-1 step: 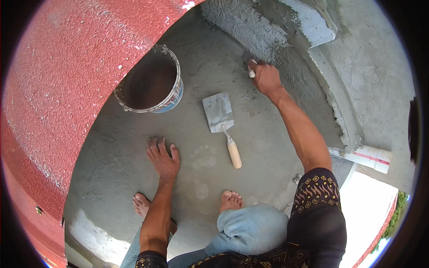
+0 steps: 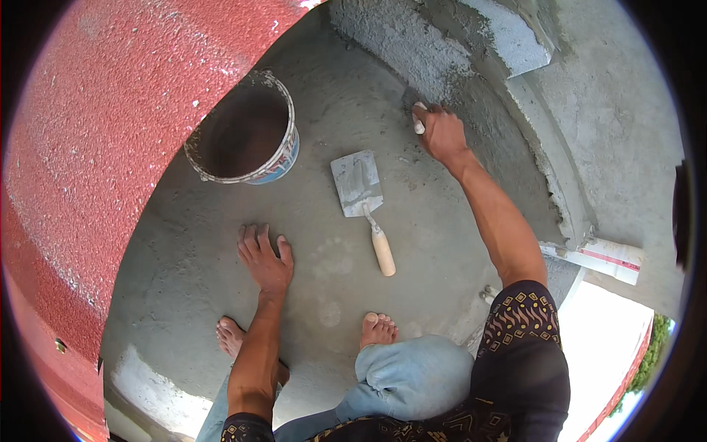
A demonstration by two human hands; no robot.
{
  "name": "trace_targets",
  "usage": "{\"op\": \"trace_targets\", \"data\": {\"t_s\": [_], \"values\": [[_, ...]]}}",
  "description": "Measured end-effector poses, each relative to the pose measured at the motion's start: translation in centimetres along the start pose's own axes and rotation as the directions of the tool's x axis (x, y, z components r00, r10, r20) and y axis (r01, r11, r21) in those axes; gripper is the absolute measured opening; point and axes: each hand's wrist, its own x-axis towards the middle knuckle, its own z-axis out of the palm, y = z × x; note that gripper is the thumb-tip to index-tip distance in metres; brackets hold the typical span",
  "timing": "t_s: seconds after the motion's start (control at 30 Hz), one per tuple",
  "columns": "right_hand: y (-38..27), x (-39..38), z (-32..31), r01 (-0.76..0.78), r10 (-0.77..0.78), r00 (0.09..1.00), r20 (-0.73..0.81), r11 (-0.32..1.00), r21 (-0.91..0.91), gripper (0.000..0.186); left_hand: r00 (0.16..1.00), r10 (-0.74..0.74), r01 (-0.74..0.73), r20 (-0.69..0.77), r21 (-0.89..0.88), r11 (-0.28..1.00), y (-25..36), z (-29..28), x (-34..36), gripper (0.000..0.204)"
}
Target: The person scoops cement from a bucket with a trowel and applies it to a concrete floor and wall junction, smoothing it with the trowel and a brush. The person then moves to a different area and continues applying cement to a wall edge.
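My right hand (image 2: 444, 137) is closed around the pale handle of a small trowel (image 2: 419, 118). Its blade, mostly hidden and dark, is at the foot of the rough plastered wall (image 2: 431, 62), where wall and floor meet. With fingers spread, my left hand (image 2: 266, 261) rests flat on the grey cement floor (image 2: 324, 250) and holds nothing. Between my hands lies a second trowel (image 2: 359, 184), its square blade smeared with cement and its light wooden handle pointing toward me. A bucket (image 2: 287, 158) with a cement-crusted rim stands beyond my left hand.
A big red curved surface (image 2: 118, 110) takes up the left side, overlapping the bucket's edge. On the right runs a raised cement ledge (image 2: 563, 177), with a white pipe (image 2: 615, 259) lower down. My bare feet (image 2: 379, 329) are on the floor close to me.
My right hand and its trowel have shifted slightly right and nearer to me along the wall's foot. The left hand stays in place. The whole view has moved a little.
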Motion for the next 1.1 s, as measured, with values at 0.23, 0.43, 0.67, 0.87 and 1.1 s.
{"op": "trace_targets", "data": {"t_s": [0.23, 0.43, 0.67, 0.87, 1.1], "values": [[4.3, -10.6, -1.9, -0.158, 0.168, 0.969, 0.183, 0.985, -0.067, 0.043, 1.000, -0.011, 0.011, 0.017, 0.012, 1.000, 0.0, 0.4, 0.0, 0.046], [2.6, -8.5, -1.3, -0.192, 0.188, 0.981, 0.050, 0.976, 0.099, 0.039, 1.000, -0.009, 0.009, 0.017, 0.046, 0.999, 0.4, 0.3, -0.1, 0.045], [-3.5, 10.2, 1.1, -0.108, 0.131, 0.990, -0.056, 0.948, 0.301, 0.032, 1.000, -0.004, 0.003, 0.023, 0.058, 0.998, 0.2, 0.6, -0.3, 0.046], [-5.0, 15.8, 0.3, 0.106, -0.018, 0.977, -0.211, 0.904, 0.414, 0.017, 1.000, 0.001, -0.002, 0.026, 0.042, 0.999, 0.3, 0.4, -0.1, 0.045], [3.5, 3.7, -1.3, 0.057, -0.067, 0.997, 0.031, 0.969, 0.240, 0.022, 1.000, -0.007, 0.007, 0.010, 0.045, 0.999, 0.0, 0.5, -0.2, 0.045]]}}
